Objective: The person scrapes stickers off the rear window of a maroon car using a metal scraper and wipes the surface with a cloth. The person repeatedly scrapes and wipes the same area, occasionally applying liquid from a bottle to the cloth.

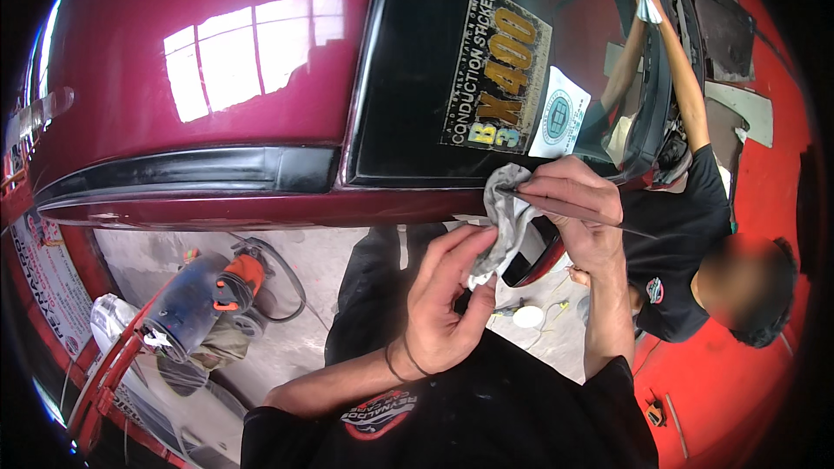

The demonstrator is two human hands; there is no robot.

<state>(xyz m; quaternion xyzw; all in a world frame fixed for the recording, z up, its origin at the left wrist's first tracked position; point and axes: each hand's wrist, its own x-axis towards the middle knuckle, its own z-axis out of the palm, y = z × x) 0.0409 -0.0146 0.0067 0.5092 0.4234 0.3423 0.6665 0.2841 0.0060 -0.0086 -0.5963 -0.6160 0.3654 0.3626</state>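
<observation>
Your half-curled left hand (443, 304) pinches the cloth (504, 230) low, your closed right hand (578, 208) its top and a thin strip (569, 209); the cloth looks soft, light, best gripped by folds.

I see window-shaped glare whitening the car roof (217, 61); edges bend into black, and a co-worker's head (743, 288) is blurred.

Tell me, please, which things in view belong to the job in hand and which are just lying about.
Apparently in use:
grey cloth, held by left hand and right hand
thin dark strip, right hand
maroon car

Apparently lying about:
orange machine
blue drum
</observation>
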